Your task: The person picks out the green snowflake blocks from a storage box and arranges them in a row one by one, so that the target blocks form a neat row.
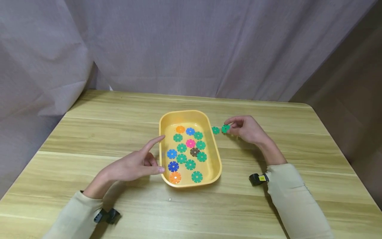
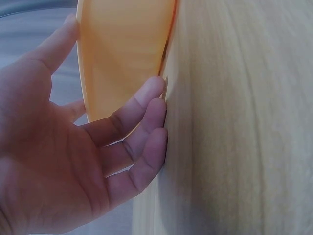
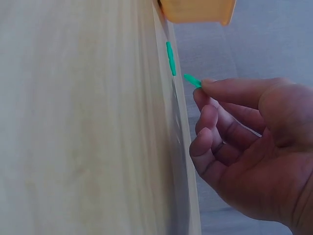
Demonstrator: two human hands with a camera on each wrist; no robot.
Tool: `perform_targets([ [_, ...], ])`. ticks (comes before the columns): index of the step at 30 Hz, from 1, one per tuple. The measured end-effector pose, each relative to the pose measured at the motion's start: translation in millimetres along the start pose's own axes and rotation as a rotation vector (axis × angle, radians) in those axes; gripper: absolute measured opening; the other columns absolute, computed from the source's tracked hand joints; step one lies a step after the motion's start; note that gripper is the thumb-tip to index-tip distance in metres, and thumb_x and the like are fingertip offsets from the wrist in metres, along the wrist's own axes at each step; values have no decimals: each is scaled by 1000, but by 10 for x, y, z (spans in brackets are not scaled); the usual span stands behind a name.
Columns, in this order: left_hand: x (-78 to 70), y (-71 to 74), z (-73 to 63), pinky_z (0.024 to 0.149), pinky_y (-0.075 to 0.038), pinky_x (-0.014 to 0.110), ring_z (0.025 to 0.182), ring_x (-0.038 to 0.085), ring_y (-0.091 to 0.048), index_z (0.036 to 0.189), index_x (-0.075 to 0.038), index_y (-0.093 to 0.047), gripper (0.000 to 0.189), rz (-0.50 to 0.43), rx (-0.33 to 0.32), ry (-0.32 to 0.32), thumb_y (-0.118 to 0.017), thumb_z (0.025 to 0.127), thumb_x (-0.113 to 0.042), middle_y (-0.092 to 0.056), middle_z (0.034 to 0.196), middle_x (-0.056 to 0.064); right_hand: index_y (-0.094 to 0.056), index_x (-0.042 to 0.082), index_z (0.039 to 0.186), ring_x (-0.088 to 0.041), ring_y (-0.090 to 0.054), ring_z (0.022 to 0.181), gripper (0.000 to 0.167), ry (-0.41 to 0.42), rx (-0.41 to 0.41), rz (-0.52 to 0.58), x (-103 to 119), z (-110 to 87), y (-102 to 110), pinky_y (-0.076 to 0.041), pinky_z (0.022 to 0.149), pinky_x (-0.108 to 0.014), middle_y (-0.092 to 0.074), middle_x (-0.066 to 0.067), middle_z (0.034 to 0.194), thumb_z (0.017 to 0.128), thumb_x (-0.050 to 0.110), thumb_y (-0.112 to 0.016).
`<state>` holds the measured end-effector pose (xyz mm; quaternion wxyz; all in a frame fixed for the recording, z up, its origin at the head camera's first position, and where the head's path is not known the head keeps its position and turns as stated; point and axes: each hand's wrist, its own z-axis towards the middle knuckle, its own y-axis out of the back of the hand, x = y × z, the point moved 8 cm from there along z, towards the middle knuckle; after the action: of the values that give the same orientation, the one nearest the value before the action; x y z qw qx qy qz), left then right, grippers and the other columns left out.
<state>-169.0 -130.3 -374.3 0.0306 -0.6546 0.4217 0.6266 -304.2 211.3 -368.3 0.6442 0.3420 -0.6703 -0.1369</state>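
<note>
A yellow plastic tray holds toothed, flower-shaped plastic discs in green, blue, orange, pink and brown. My left hand lies against the tray's left side. Its straight index finger and thumb touch the rim, and in the left wrist view the other fingers bend beside the tray's outer wall close to the table. Right of the tray, my right hand pinches a green disc between thumb and fingertips, raised off the table in the right wrist view. Another green disc lies on the table between that hand and the tray.
The wood-grain table extends on all sides of the tray. Grey curtains hang behind it and at both sides. A tiny pale speck lies in front of the tray. Black wrist devices sit at both sleeves.
</note>
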Motion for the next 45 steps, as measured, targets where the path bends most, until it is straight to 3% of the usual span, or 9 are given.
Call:
perform_targets([
  [25, -19, -21, -2, 79, -55, 30, 86, 22, -70, 171, -27, -4, 101, -6, 4, -6, -75, 100, -35, -72, 97, 7, -68, -3, 128, -10, -56, 64, 33, -49, 38, 91, -148, 24, -77, -47, 57, -24, -71, -6, 91, 96, 4, -73],
  [34, -14, -28, 4, 76, -55, 29, 84, 21, -69, 171, -25, -5, 100, -17, 7, -20, -76, 100, -35, -72, 95, 6, -64, -4, 131, -7, -49, 57, 38, -108, 76, 200, -202, 3, -103, -37, 50, -21, -66, 2, 76, 95, 5, -73],
  [45, -6, -22, -5, 77, -54, 29, 85, 22, -69, 171, -26, -6, 100, -16, 6, -7, -76, 99, -36, -71, 96, 7, -65, -1, 132, -10, -47, 54, 37, -134, 93, 186, -257, 14, -133, -34, 48, -23, -63, 0, 71, 96, 6, -71],
])
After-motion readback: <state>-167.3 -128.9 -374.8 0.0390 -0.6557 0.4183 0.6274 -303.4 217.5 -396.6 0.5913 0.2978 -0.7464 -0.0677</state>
